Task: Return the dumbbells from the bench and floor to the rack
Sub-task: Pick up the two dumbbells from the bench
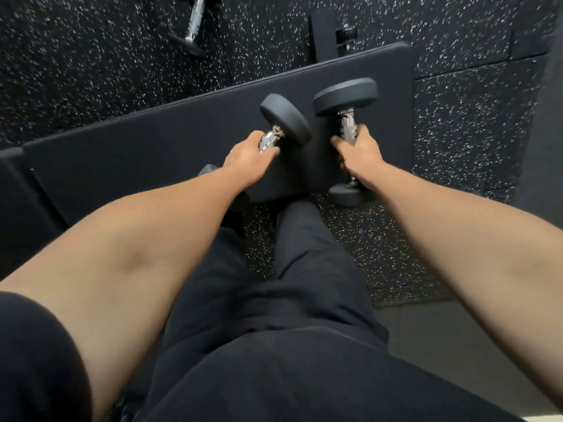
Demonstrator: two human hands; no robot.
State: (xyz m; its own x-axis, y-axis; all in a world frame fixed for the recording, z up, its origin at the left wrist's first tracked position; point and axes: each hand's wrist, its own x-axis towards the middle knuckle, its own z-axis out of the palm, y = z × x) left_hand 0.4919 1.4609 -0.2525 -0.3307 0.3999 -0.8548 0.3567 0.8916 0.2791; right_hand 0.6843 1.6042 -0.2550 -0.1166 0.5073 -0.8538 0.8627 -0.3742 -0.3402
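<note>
Two black round-headed dumbbells with chrome handles are over the right end of the black padded bench [152,147]. My left hand [248,158] is wrapped around the handle of the left dumbbell [286,120], whose near head is mostly hidden behind my forearm. My right hand [359,153] grips the handle of the right dumbbell [345,95], which points away from me with its near head below my wrist. I cannot tell whether either dumbbell still touches the pad. The rack is not in sight.
Another dumbbell [192,28] lies on the speckled black rubber floor [472,123] beyond the bench at the top left. A bench foot with a small wheel [345,36] sticks out behind the pad. My black-trousered legs stand against the bench's near edge.
</note>
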